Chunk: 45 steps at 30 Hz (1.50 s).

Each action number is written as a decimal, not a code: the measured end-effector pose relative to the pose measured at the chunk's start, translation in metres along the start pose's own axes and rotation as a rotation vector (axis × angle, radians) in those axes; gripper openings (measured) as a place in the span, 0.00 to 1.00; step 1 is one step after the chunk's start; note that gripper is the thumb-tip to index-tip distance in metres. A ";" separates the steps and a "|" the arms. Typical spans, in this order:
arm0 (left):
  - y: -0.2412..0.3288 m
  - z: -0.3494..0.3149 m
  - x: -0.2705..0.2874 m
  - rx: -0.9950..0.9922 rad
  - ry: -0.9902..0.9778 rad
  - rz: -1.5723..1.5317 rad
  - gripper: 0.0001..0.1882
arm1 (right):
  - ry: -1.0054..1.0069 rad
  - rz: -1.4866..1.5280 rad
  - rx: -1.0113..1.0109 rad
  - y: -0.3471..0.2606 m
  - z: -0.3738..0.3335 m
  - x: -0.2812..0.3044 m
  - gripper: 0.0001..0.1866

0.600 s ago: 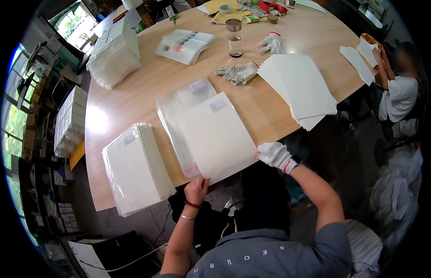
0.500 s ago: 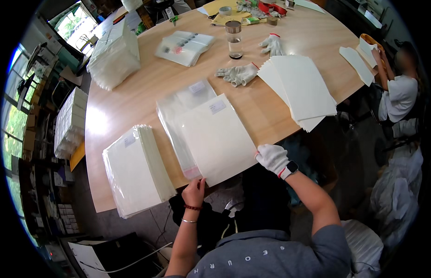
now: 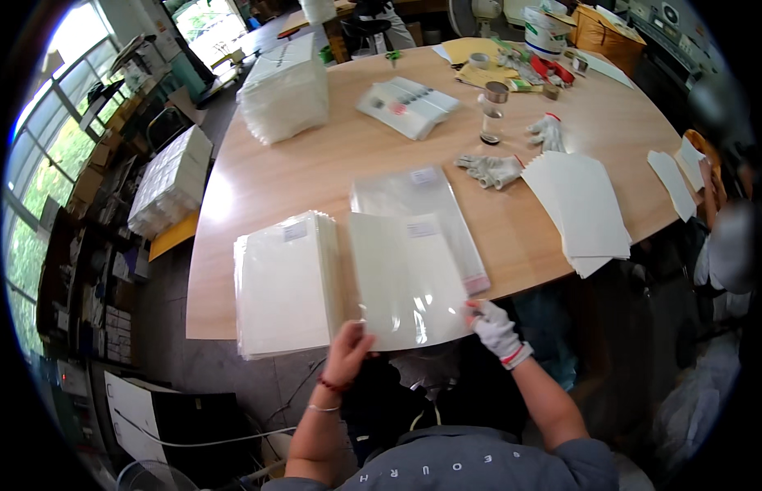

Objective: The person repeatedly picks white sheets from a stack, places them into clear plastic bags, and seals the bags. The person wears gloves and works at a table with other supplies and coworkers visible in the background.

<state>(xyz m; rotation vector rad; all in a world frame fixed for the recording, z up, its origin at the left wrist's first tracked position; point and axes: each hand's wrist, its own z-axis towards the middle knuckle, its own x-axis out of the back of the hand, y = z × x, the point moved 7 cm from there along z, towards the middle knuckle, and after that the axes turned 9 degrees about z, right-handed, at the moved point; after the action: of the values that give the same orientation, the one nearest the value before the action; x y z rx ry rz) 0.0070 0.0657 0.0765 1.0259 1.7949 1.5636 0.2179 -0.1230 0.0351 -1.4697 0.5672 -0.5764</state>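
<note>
My bare left hand (image 3: 346,353), with bracelets at the wrist, pinches the lower left corner of a shiny white sheet in a clear plastic sleeve (image 3: 407,282). At its lower right corner, my right hand (image 3: 493,331) in a white glove grips the edge. A small label sits near the sheet's top. Partly under and behind it lies a pile of clear plastic sleeves (image 3: 459,221) with a pinkish strip at the near end. To the left is a thick stack of sleeved white sheets (image 3: 283,286), close to the held sheet's left edge.
Fanned white sheets (image 3: 581,204) lie at the right, with work gloves (image 3: 491,170) and a lidded glass bottle (image 3: 493,114) beyond. Clear printed bags (image 3: 407,106) and a tall plastic-wrapped stack (image 3: 284,94) stand farther back. Another person (image 3: 725,245) sits at the right edge.
My hands have shifted the sleeved sheet left across the clear sleeves, toward the finished-looking stack. Its surface now shows bright reflections. The whole view has turned to the right.
</note>
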 end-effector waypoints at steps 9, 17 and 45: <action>-0.027 -0.078 0.267 -0.008 0.598 0.767 0.18 | -0.471 -0.054 0.127 -0.066 0.050 -0.254 0.13; -0.035 -0.082 0.270 0.275 0.990 1.223 0.39 | -0.336 0.060 0.256 -0.058 0.060 -0.192 0.08; -0.006 0.113 -0.085 -0.393 0.070 1.560 0.17 | 0.984 0.572 -0.198 -0.048 0.004 0.300 0.16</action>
<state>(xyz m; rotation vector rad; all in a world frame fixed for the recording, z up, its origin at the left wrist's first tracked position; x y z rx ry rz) 0.1444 0.0592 0.0434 2.3470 0.3616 2.5515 0.4428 -0.3223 0.0823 -1.0418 1.7841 -0.7732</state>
